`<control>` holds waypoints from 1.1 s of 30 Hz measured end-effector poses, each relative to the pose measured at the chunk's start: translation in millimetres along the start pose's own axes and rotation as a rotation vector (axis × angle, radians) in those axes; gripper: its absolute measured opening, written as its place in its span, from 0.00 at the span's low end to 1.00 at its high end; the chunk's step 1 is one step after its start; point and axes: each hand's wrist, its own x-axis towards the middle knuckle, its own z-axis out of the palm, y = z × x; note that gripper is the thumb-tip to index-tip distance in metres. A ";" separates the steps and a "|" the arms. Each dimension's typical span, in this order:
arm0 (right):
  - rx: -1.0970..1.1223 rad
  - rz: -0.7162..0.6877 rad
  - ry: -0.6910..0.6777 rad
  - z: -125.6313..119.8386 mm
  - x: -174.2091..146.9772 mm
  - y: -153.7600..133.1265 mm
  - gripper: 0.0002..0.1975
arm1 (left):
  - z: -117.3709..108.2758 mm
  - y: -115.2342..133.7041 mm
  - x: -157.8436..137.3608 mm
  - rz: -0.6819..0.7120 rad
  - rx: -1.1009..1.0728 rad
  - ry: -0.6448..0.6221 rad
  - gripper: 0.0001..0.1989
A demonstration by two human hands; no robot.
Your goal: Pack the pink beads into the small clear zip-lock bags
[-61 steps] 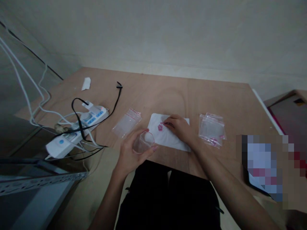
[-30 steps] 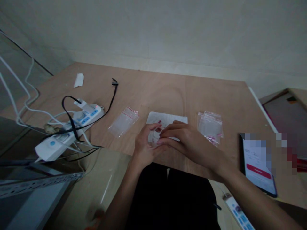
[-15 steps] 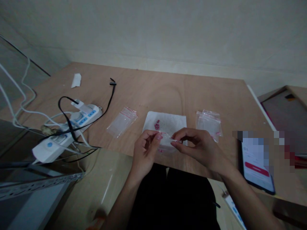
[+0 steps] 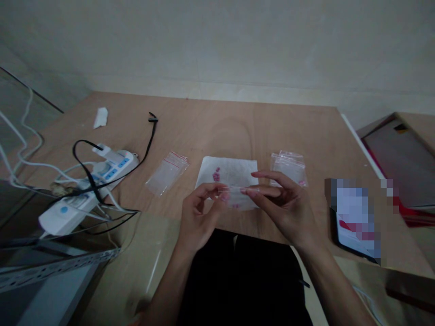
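Observation:
Between my hands a clear zip bag (image 4: pixel 235 199) hangs in front of the white paper, with a few small pink pieces showing low inside it. My left hand (image 4: pixel 204 210) pinches the bag's top left corner between thumb and fingers. On the top right, my right hand (image 4: pixel 283 199) grips the edge with thumb and a finger, its index finger lifted away. A little heap of pink beads (image 4: pixel 216 174) lies on the white paper (image 4: pixel 238 166) just beyond my left fingertips.
Flat zip bags (image 4: pixel 168 172) lie left of the paper. To the right is a pile of bags (image 4: pixel 288 165), some pink showing. A white power strip (image 4: pixel 88 194) with tangled cables occupies the table's left side. A phone (image 4: pixel 355 222) lies at the right edge.
My right index finger has lifted off the bag, while thumb and another finger stay on its edge. The bag hangs flatter between my hands. The whole view has shifted slightly.

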 end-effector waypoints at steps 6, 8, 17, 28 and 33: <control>-0.063 -0.008 -0.039 -1.9 -0.4 8.9 0.16 | 4.0 3.4 3.1 0.031 0.074 -0.028 0.06; -0.086 -0.001 -0.019 -0.4 -1.3 11.9 0.09 | 5.7 4.1 1.2 0.040 0.108 0.004 0.05; -0.148 -0.043 0.028 4.9 -11.1 8.7 0.06 | 2.6 7.3 0.0 0.080 0.096 -0.212 0.05; 0.040 -0.016 0.040 8.7 -22.2 9.0 0.05 | 0.7 14.9 -6.4 0.215 0.205 -0.209 0.04; -0.097 -0.113 0.051 9.4 -26.5 8.9 0.03 | -12.2 21.1 -3.3 0.119 0.219 -0.436 0.10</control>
